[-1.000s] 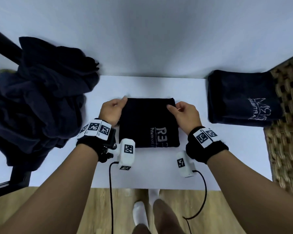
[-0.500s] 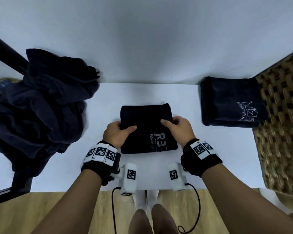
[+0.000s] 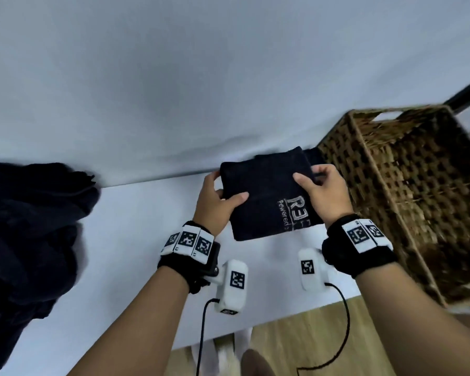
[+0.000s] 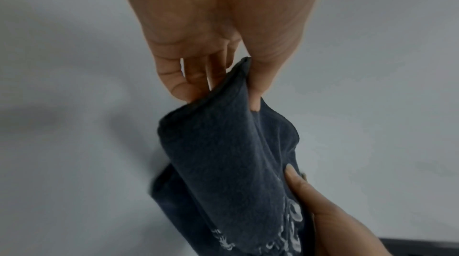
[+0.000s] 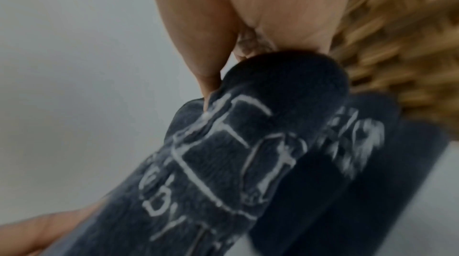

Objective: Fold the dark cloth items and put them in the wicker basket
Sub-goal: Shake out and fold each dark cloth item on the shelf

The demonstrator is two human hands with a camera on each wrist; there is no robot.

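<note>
A folded dark cloth (image 3: 266,196) with white lettering hangs above the white table (image 3: 136,240), held between both hands. My left hand (image 3: 223,191) pinches its left edge, thumb on top and fingers beneath (image 4: 183,83). My right hand (image 3: 315,183) pinches the right edge just beside the wicker basket (image 3: 418,185). The left wrist view shows the cloth (image 4: 223,162) sagging below the pinch. In the right wrist view the cloth (image 5: 248,152) fills the middle, with the basket (image 5: 410,64) blurred behind. A second folded dark cloth (image 5: 372,162) with white print lies under it, against the basket.
A big heap of unfolded dark clothes (image 3: 33,226) covers the table's left end. The basket stands at the right end, its open top tipped towards me. A pale wall runs behind the table. Wooden floor and my feet show below the front edge.
Both hands slid from the cloth's far corners to its sides, gripped it and lifted it off the table to the right, up to the basket. The view turned right.
</note>
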